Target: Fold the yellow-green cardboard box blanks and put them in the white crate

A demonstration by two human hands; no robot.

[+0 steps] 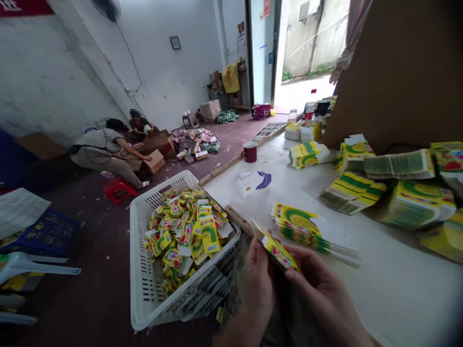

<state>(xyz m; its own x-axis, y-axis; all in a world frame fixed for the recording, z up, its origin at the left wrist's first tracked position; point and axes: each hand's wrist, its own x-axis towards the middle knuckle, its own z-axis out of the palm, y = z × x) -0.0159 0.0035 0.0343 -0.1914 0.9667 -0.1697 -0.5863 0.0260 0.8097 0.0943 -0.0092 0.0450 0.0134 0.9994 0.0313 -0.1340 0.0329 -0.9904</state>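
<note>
Between my two hands, over the table's near edge, is a small yellow printed carton (278, 251). My left hand (257, 277) grips its left end, where a pale flap sticks up. My right hand (313, 274) pinches the other end, thumb on the front face. Just beyond my fingers a fanned stack of flat yellow-green cartons (302, 224) lies on the white table (390, 279). Left of my hands stands a white plastic basket (142, 308) heaped with similar folded yellow cartons (186, 231).
Bundles of flat cartons (419, 207) line the table's right side. A maroon mug (249, 152) and a white piece of card with a purple print (255, 183) rest farther back. Two people work among cardboard boxes (157, 147) at the back left, near a red stool (119, 191).
</note>
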